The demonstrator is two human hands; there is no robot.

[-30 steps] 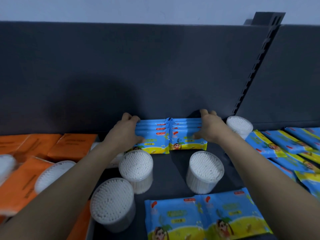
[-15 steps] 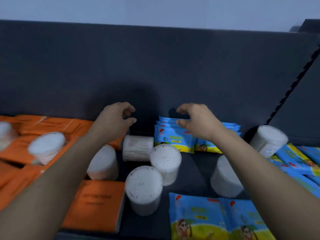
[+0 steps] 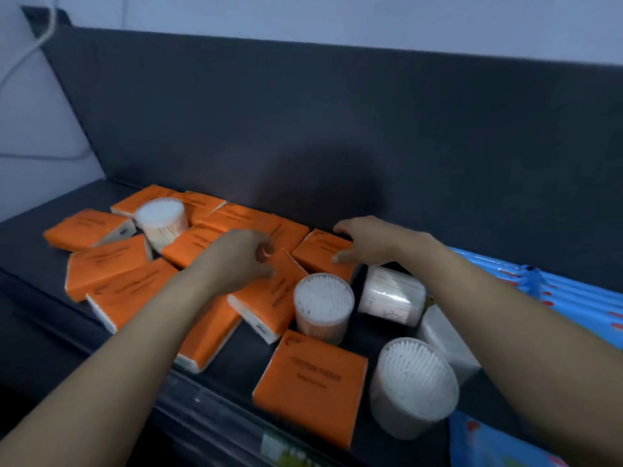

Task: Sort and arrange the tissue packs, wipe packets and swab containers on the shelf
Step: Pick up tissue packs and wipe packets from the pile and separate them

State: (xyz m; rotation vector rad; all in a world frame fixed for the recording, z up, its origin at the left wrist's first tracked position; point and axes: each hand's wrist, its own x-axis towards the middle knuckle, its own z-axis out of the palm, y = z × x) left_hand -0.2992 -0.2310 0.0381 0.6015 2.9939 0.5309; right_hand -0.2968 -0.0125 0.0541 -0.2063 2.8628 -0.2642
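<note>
Head view has swung off the flat blue wipe packets (image 3: 559,291), now at three o'clock. The left hand (image 3: 242,261) and right hand (image 3: 374,241), both released, hover over about eleven orange rectangular tissue packs (image 3: 310,382) toward nine o'clock on the shelf (image 3: 30,251). Five clear round swab containers (image 3: 323,301) sit among them.

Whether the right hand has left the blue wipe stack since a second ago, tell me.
Yes. The right hand moved left, off the blue wipe stack, and now reaches over an orange tissue pack.
</note>
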